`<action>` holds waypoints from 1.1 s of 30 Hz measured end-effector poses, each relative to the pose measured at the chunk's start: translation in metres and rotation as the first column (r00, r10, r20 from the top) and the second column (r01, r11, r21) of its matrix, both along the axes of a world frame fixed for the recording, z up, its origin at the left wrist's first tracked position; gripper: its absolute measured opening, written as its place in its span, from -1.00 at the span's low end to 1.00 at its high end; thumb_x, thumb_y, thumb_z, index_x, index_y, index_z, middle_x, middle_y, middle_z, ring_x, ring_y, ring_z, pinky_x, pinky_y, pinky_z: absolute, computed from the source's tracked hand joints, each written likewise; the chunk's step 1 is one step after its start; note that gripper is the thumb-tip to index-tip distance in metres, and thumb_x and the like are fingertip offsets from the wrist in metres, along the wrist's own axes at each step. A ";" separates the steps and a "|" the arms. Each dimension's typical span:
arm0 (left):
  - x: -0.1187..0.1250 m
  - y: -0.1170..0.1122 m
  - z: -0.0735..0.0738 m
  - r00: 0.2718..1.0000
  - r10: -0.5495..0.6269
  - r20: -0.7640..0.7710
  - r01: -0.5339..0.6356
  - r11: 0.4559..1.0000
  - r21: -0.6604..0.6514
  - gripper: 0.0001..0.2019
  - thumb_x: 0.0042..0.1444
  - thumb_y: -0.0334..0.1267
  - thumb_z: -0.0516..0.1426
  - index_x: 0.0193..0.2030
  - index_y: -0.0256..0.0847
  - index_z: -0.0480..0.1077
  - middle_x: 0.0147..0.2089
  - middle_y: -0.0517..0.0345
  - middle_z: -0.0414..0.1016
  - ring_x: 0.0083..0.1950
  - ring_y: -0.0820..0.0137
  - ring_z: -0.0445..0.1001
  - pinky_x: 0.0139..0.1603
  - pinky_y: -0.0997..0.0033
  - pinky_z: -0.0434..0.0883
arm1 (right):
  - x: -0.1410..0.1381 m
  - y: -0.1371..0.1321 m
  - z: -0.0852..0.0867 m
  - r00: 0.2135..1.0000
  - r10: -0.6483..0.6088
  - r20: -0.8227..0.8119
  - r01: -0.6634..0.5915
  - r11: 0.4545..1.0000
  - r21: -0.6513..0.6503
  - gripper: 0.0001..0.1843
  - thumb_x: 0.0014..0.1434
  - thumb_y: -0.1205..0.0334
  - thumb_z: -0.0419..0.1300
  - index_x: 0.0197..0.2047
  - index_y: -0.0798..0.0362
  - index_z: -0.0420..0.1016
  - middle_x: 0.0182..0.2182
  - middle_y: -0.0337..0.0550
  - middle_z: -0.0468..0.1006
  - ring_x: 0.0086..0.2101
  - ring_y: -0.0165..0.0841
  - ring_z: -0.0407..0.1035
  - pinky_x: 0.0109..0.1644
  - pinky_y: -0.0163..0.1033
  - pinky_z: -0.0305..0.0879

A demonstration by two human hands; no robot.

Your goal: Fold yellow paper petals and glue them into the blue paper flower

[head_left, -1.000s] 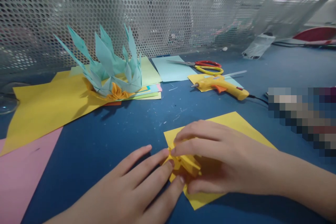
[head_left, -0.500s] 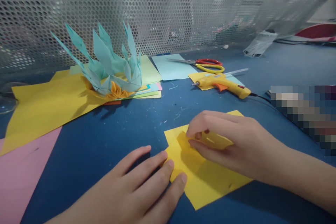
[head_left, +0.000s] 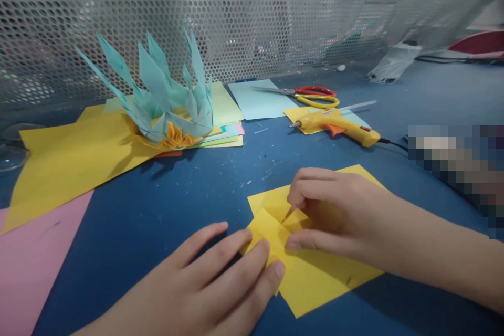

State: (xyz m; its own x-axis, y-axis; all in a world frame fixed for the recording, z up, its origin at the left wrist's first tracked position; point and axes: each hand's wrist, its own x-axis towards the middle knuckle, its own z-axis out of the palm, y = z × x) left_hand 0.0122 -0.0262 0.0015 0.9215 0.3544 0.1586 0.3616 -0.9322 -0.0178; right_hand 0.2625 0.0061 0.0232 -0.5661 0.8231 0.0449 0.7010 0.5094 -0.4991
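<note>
At the near edge of the blue counter point(head_left: 165, 205), the left hand point(head_left: 212, 283) lies flat and open, fingertips pinning the corner of a yellow paper square point(head_left: 315, 278). The right hand point(head_left: 334, 215) is curled over the middle of that sheet, thumb and forefinger pinching a folded flap. A clean fold likely calls for the left hand to hold the sheet fast while the right presses the crease from the centre outward, edges matched first. Farther off lie a yellow glue gun point(head_left: 338, 127), scissors point(head_left: 311, 95), loose coloured sheets point(head_left: 66, 157) and a teal paper flower point(head_left: 165, 97). A perforated metal screen point(head_left: 252, 10) closes the back.
</note>
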 end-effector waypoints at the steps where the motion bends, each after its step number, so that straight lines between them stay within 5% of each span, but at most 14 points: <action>1: 0.000 0.000 0.000 1.000 0.000 -0.006 0.001 1.000 0.007 -0.58 0.40 -0.33 -0.27 0.25 -0.16 0.24 0.22 0.28 0.43 0.24 0.36 0.26 0.40 0.27 -0.37 | 0.000 0.000 0.001 1.000 0.010 -0.008 -0.010 1.000 -0.005 -0.80 0.07 0.24 0.32 -0.42 0.05 0.34 -0.44 -0.27 0.40 -0.46 -0.42 0.33 -0.41 -0.34 0.27; 4: 0.000 0.001 0.001 1.000 -0.004 -0.018 0.004 1.000 -0.004 -0.57 0.41 -0.31 -0.29 0.26 -0.17 0.23 0.25 0.27 0.40 0.29 0.36 0.20 0.40 0.27 -0.39 | 0.001 0.000 0.002 0.997 0.054 -0.055 -0.055 0.998 -0.022 -0.93 0.10 0.37 0.26 -0.36 0.05 0.44 -0.40 -0.26 0.43 -0.46 -0.47 0.37 -0.37 -0.36 0.31; 10: 0.001 0.000 0.001 1.000 -0.014 0.000 0.014 1.000 -0.015 -0.58 0.40 -0.37 -0.26 0.22 -0.14 0.27 0.23 0.32 0.43 0.26 0.38 0.26 0.40 0.28 -0.38 | 0.004 -0.003 -0.001 0.975 0.079 -0.210 -0.081 0.997 0.003 -0.84 0.11 0.42 0.21 -0.32 -0.04 0.56 -0.33 -0.24 0.42 -0.37 -0.45 0.42 -0.28 -0.36 0.37; 14: 0.001 -0.001 -0.001 0.999 0.001 0.045 -0.002 1.000 0.009 -0.58 0.39 -0.38 -0.24 0.20 -0.11 0.31 0.21 0.32 0.45 0.25 0.40 0.30 0.41 0.28 -0.26 | 0.004 -0.006 -0.003 0.975 0.149 -0.164 -0.130 0.984 0.120 -0.77 0.10 0.50 0.15 -0.37 -0.04 0.50 -0.30 -0.23 0.41 -0.32 -0.43 0.40 -0.27 -0.36 0.37; 18: 0.000 0.000 -0.002 1.000 -0.005 0.025 0.005 1.000 -0.009 -0.58 0.40 -0.36 -0.26 0.23 -0.16 0.27 0.22 0.29 0.44 0.26 0.41 0.28 0.41 0.27 -0.39 | 0.003 -0.008 -0.001 0.964 0.264 -0.043 -0.255 0.956 0.142 -0.78 0.19 0.47 0.08 -0.34 0.01 0.48 -0.30 -0.19 0.48 -0.32 -0.40 0.41 -0.26 -0.32 0.37; 27: 0.000 0.000 0.001 1.000 -0.017 -0.017 0.017 1.000 -0.004 -0.57 0.41 -0.38 -0.30 0.25 -0.21 0.22 0.22 0.25 0.44 0.29 0.39 0.24 0.41 0.23 -0.41 | 0.001 -0.009 0.000 0.984 0.114 -0.138 -0.108 0.993 0.048 -0.84 0.13 0.46 0.20 -0.31 0.05 0.58 -0.44 -0.26 0.57 -0.45 -0.48 0.47 -0.39 -0.44 0.37; 33: 0.001 0.001 0.000 1.000 -0.009 0.018 0.009 1.000 -0.013 -0.60 0.40 -0.41 -0.25 0.22 -0.20 0.24 0.18 0.26 0.48 0.26 0.41 0.29 0.42 0.25 -0.38 | 0.002 -0.013 0.002 0.977 0.214 -0.011 -0.211 0.972 0.100 -0.72 0.26 0.42 0.05 -0.34 0.01 0.56 -0.40 -0.20 0.51 -0.43 -0.42 0.42 -0.37 -0.35 0.37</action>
State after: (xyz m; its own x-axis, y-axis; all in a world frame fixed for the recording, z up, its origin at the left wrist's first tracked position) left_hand 0.0128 -0.0254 0.0013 0.9218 0.3484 0.1701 0.3534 -0.9355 0.0011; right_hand 0.2644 -0.0071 0.0248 -0.7256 0.6750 0.1336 0.5610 0.6927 -0.4533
